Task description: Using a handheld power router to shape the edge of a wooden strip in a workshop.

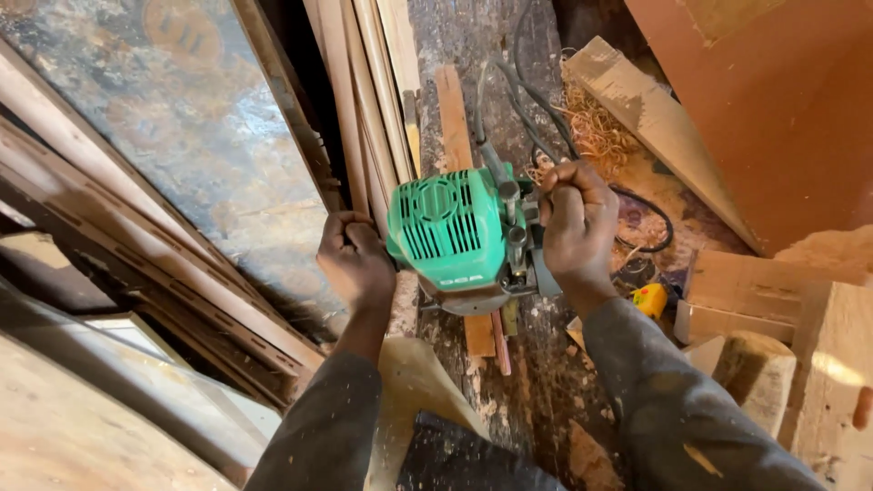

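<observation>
- While both fists are gripping the side handles, the green router (452,238) is sitting on a wooden strip (456,136).
- Left hand (353,256) is clenching tight.
- Right hand (575,221) is wrapping fully — near the black cord (546,118).

Wood shavings (596,127), yellow tape measure (651,298), offcut blocks (741,295)

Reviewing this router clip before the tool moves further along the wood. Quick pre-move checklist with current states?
1. Left hand closed on its side grip: ok.
2. Right hand closed on the other grip: ok.
3. Green router upright over the wooden strips: ok.
4. Black power cord clear of the path: not ok, it loops ahead across the bench and under the right hand.
5. Base flat, bit engaged: cannot tell, hidden under the motor body.
6. Strips clamped: cannot tell.
</observation>
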